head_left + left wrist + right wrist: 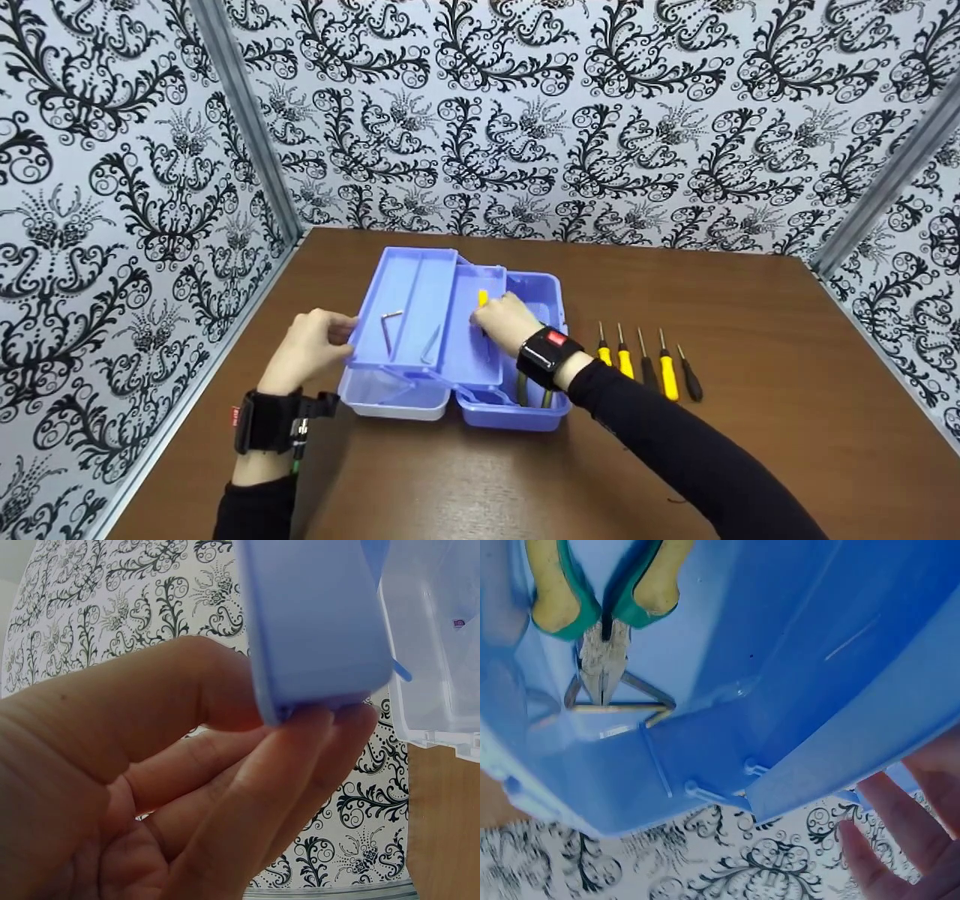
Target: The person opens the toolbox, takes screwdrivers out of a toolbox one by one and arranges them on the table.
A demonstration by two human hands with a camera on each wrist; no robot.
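Observation:
A lilac-blue toolbox (517,420) stands unfolded, with its stepped trays raised to the left. My left hand (300,349) pinches the left edge of the upper tray (431,277) between thumb and fingers; the left wrist view shows this tray corner (322,630) close up. Two L-shaped keys lie in that tray, a brownish one (387,337) and a grey one (431,343). Over the lower tray (469,367), my right hand (510,322) holds a yellow-handled screwdriver (483,298), its handle end showing above the fist. The right wrist view shows the fingers (904,817) beside the tray wall.
Pliers with yellow-green handles (656,592) and bent hex keys (649,686) lie in the deep compartment. Several screwdrivers (667,375), yellow or black handled, lie in a row on the brown table (480,480), right of the box. A clear lid half (397,409) sits under the trays.

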